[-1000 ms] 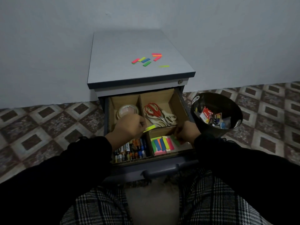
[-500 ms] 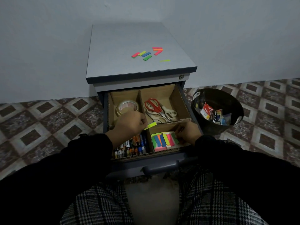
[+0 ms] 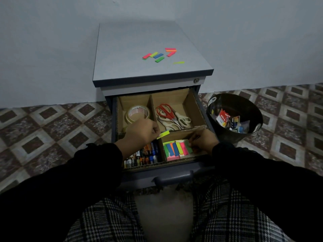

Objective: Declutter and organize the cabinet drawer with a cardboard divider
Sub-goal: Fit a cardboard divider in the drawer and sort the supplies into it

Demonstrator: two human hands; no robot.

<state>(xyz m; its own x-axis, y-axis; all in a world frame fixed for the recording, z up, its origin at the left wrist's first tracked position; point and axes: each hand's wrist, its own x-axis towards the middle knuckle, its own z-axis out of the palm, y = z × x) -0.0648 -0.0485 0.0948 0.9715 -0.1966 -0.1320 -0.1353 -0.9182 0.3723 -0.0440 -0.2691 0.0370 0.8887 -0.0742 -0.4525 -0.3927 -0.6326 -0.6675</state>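
Observation:
The open drawer [image 3: 174, 177] holds a cardboard divider [image 3: 192, 105] with several compartments. A tape roll [image 3: 138, 113] lies back left, scissors [image 3: 173, 116] back right, batteries and markers [image 3: 145, 156] front left, coloured sticky flags [image 3: 176, 149] front right. My left hand [image 3: 141, 132] hovers over the left compartments and pinches a yellow-green sticky flag [image 3: 163, 134]. My right hand [image 3: 202, 140] rests in the front right compartment, fingers touching the flags there.
Several loose coloured sticky flags [image 3: 160, 55] lie on the grey cabinet top [image 3: 122, 63]. A dark waste bin [image 3: 234, 117] with scraps stands to the right of the drawer on the tiled floor [image 3: 52, 123]. My knees sit below the drawer.
Both hands stay almost in place over the drawer. The left hand still pinches the yellow-green flag; the right hand has shifted slightly down onto the flag pile.

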